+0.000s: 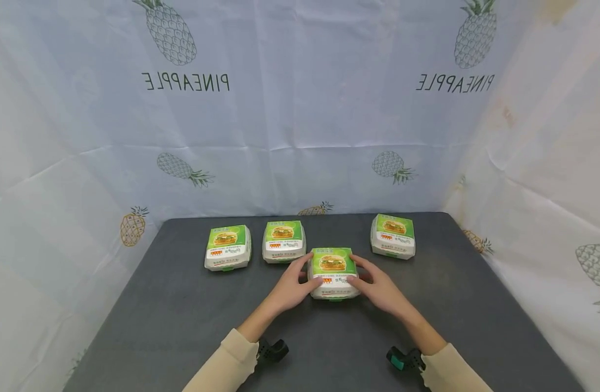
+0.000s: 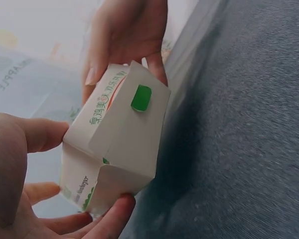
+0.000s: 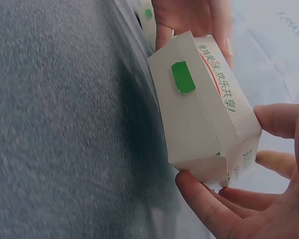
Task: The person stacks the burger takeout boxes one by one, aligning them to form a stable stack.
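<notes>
A burger box (image 1: 333,272), white below with a green top and a burger picture, is held between my two hands in the middle of the table. The left hand (image 1: 290,288) grips its left side, thumb on the near top edge and fingers along the side and lower edge. On the opposite side the right hand (image 1: 382,291) holds it the same way. Both wrist views show the carton's front (image 2: 134,129) with a green tab (image 3: 183,77), its flap closed. Shadow lies on the table under the box, which appears slightly raised.
On the dark grey table (image 1: 182,326), two similar burger boxes stand behind to the left, one far left (image 1: 228,247) and one nearer (image 1: 283,241). Another burger box (image 1: 393,236) stands at the back right. A pineapple-print curtain (image 1: 300,109) surrounds the table's back and sides.
</notes>
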Tool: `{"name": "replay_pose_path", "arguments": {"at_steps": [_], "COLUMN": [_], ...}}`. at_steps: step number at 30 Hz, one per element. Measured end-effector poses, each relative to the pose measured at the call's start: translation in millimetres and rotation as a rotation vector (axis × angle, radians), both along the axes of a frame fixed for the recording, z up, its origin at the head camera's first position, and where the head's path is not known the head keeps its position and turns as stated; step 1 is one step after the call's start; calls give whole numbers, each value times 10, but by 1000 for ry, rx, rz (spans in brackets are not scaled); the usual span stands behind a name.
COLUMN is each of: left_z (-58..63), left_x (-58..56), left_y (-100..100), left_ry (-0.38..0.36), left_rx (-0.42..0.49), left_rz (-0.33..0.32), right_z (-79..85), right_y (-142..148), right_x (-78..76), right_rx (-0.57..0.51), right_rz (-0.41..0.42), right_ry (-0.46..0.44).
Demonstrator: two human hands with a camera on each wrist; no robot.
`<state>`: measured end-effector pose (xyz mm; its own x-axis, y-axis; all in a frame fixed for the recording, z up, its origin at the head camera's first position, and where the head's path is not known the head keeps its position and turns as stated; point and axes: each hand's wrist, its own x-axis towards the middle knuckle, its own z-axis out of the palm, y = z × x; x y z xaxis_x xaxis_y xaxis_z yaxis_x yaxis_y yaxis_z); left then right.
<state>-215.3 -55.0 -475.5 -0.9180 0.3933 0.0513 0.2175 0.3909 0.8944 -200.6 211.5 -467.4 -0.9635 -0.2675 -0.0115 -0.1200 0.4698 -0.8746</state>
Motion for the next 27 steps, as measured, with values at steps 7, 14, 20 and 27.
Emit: {"name": "replay_pose_path", "arguments": {"at_steps": [7, 14, 20, 27], "left_z": [-46, -67, -61, -51], "left_x": [78, 153, 186, 241], "left_y": [-100, -183, -282, -349], "left_ry": [-2, -13, -4, -6], "left_rx": [-4, -5, -33, -59], "left_rz": [12, 13, 13, 4], "right_z": [-17, -16, -34, -63], "right_y": [-87, -167, -248, -277], "right_x": [35, 74, 79, 119], "right_rx": [7, 38, 39, 44], "right_rz": [7, 14, 49, 90], "right_ry": [-8, -11, 9, 14]}}
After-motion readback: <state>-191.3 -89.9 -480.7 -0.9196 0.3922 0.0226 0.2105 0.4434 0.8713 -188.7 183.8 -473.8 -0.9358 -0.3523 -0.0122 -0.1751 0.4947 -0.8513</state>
